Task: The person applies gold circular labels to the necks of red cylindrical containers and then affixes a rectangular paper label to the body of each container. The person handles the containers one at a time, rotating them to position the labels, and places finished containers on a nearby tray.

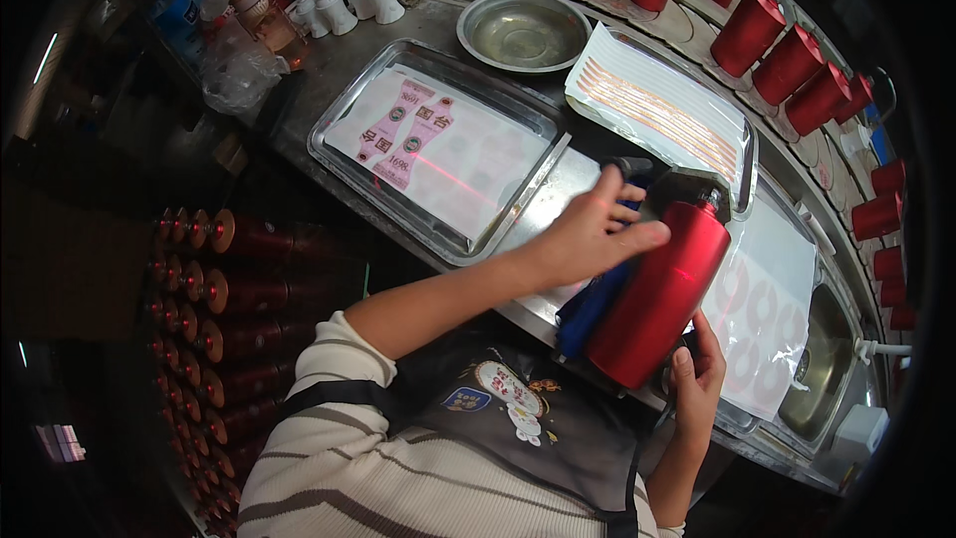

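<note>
A glossy red bottle (665, 284) lies tilted over a blue holder (592, 309) at the bench edge, its narrow neck pointing away from me. Above the bottle's left side, my left hand (602, 224) is open, with the fingers apart and slightly blurred. Nothing shows in it. My right hand (697, 379) is loosely cupped beside the bottle's lower right side, thumb and index finger apart. Whether its fingertips touch the bottle I cannot tell. To the left, a metal tray (331, 130) holds a white sheet with pink printed labels (426, 139). A thin red light line crosses sheet and bottle.
Beyond the tray stand a metal basin (526, 32) and a white sheet with orange strips (657, 105). A backing sheet (762, 314) lies near the sink (825, 369). Red bottles (747, 32) line a curved conveyor; several more (254, 234) are stacked at lower left.
</note>
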The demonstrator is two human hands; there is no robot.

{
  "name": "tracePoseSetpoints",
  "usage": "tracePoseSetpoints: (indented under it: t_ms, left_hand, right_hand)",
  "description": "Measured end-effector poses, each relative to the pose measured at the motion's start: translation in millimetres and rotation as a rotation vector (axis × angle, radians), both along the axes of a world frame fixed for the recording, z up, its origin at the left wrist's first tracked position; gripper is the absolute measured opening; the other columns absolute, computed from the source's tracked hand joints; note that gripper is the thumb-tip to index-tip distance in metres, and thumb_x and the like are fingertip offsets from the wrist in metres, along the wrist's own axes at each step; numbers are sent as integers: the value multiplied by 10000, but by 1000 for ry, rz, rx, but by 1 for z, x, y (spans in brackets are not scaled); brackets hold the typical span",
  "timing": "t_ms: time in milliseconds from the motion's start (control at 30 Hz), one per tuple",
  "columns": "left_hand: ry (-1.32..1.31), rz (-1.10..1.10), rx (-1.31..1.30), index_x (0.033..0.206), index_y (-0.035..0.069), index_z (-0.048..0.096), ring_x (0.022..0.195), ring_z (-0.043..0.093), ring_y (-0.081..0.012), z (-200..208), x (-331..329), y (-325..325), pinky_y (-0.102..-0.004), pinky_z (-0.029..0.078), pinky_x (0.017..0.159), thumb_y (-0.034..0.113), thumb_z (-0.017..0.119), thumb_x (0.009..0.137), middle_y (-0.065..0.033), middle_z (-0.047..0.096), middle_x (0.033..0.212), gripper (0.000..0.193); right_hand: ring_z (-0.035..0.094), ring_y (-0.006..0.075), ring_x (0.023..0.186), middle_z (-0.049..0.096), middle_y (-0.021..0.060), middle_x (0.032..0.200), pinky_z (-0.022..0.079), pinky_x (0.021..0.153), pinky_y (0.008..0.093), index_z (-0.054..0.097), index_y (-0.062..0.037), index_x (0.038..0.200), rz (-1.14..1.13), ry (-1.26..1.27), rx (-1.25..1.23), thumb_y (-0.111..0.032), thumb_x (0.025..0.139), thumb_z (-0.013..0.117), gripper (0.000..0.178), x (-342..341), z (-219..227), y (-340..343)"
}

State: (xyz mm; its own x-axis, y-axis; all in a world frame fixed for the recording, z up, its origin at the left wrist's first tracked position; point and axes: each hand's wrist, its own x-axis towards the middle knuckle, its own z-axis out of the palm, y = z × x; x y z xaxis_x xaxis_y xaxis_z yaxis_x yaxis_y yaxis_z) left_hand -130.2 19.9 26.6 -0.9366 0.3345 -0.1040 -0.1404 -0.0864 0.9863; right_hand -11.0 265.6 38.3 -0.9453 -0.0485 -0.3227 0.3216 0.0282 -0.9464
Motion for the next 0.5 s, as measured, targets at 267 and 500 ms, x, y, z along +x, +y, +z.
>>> tracePoseSetpoints:
  t_ms: [267,500]
  left_hand:
    - [498,393,-1233,1069,-39,553,951,598,-481,-36,-12,-196,-522,480,827,142,630,917,-275,637,1012,249]
    - [453,173,-1025,1033,-55,557,921,601,-477,-40,10,-154,-555,465,809,180,628,931,-284,630,942,266]
  right_hand:
    - [466,36,755,511,-45,841,367,690,187,493,26,1458,-94,27,165,-265,934,688,630,-3,9,1]
    - [483,46,779,517,-42,856,383,720,183,502,32,1448,-93,15,179,-229,943,677,595,-5,7,0]
